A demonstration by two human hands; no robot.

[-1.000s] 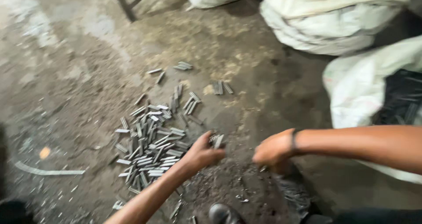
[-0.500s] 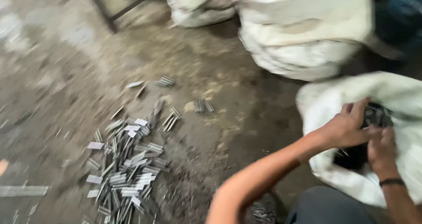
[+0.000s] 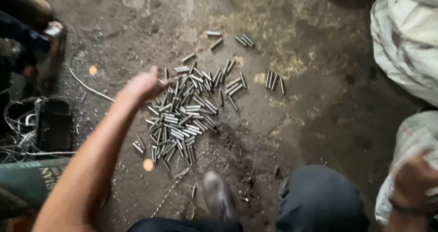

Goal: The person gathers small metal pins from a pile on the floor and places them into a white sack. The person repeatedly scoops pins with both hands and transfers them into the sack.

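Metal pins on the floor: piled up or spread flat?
Mostly spread flat: the metal pins lie on their sides in one loose patch on the concrete floor, overlapping in places, with stray ones beyond.

Blurred left hand point(image 3: 145, 85), grip perhaps closed

The person's left arm point(image 3: 86, 168) is bare from the lower left of the frame up to the left hand point(image 3: 141, 87); no sleeve shows on it. It looks blurred, so no fine detail can be made out. At the lower right edge the right hand point(image 3: 415, 175) is also blurred, and a thin dark band point(image 3: 407, 208) circles the wrist just below it. Along the bottom of the frame the legs are covered by dark blue-grey trousers point(image 3: 319, 200), the cloth rounded over one knee. Bottom centre shows a worn, dusty grey shoe point(image 3: 219, 198) with a rounded toe.
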